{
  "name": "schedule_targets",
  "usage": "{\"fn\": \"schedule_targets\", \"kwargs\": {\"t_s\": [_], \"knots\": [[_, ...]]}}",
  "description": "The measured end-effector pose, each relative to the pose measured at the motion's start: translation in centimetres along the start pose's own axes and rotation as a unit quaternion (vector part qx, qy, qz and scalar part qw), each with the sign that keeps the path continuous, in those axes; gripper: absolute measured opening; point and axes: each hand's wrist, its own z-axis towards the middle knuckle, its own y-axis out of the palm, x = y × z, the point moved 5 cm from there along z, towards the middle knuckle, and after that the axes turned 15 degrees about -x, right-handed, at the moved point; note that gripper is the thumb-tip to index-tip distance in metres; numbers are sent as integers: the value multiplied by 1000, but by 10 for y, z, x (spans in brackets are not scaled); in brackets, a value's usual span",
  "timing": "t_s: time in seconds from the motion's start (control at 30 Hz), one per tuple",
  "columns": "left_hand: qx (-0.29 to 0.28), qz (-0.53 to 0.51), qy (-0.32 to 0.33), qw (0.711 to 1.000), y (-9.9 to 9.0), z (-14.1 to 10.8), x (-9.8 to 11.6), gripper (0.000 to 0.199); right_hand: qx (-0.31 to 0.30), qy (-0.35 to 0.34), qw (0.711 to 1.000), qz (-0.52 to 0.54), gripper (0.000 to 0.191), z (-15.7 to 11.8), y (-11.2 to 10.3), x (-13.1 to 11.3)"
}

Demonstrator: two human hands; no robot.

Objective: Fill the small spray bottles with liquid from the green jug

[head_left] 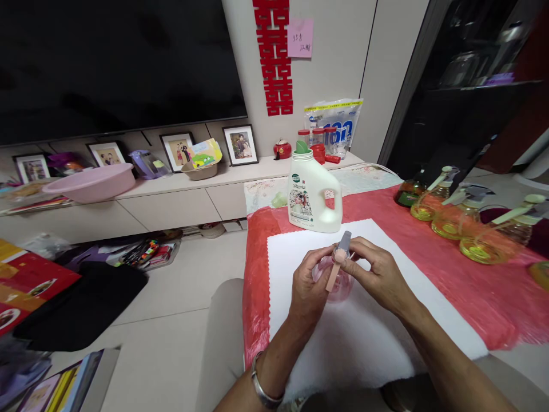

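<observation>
A clear pink pump bottle (pixel 337 286) stands in front of me on the white cloth. Its pump head (pixel 341 256) is pale pink with a grey end piece, and the spout points back toward me. My left hand (pixel 309 280) is wrapped round the bottle's neck from the left, a silver bangle on its wrist. From the right, my right hand (pixel 377 272) pinches the collar just below the pump head. Fingers hide much of the collar. Beyond both hands rises a pale green detergent jug (pixel 315 197) with a handle; its neck shows a green inside or cap.
A white cloth (pixel 295 332) lies over a red table cover (pixel 429 240). Several pump bottles with yellow liquid, one being a yellow pump bottle (pixel 478 249), line the right side. Behind, a low cabinet (pixel 171 200) carries photo frames and a pink basin (pixel 92 183).
</observation>
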Motion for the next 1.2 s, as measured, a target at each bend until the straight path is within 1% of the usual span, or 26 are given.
{"fn": "schedule_targets", "kwargs": {"t_s": [0.07, 0.23, 0.33, 0.43, 0.57, 0.7, 0.77, 0.9, 1.07, 1.13, 1.2], "knots": [[3, -17, 4, 1000, 0, 0, -1, 26, -7, -1, 1000, -15, 34, -1, 0, -2], [10, -64, -21, 998, 1, 2, -5, 34, -36, -12, 998, -44, 34, -6, -1, -9], [9, -60, -11, 998, 2, 5, -2, 37, -60, -16, 996, -69, 34, -7, -1, -13], [6, -47, -4, 999, 4, 6, 0, 36, -76, -15, 996, -52, 33, -6, -2, -11], [-1, -42, 1, 999, 4, 4, 2, 35, -57, -15, 998, 16, 32, -5, -5, -2], [15, 1, 22, 1000, 0, 3, 10, 32, -35, -18, 997, 62, 33, -4, -5, 5], [17, 5, 25, 1000, -1, 4, 11, 30, -23, -19, 997, 75, 33, -4, -5, 7], [5, -17, 20, 1000, 0, 5, 2, 26, 6, 3, 996, 85, 35, -3, -3, 12], [-13, -103, 1, 995, 3, 4, -18, 36, 6, 34, 993, 113, 42, -2, 0, 14], [-13, -130, -6, 991, 5, 4, -23, 36, 2, 26, 993, 112, 42, -1, -2, 12], [-8, -142, -13, 990, 6, 3, -25, 34, -8, 2, 996, 93, 38, 0, -5, 8]]}}
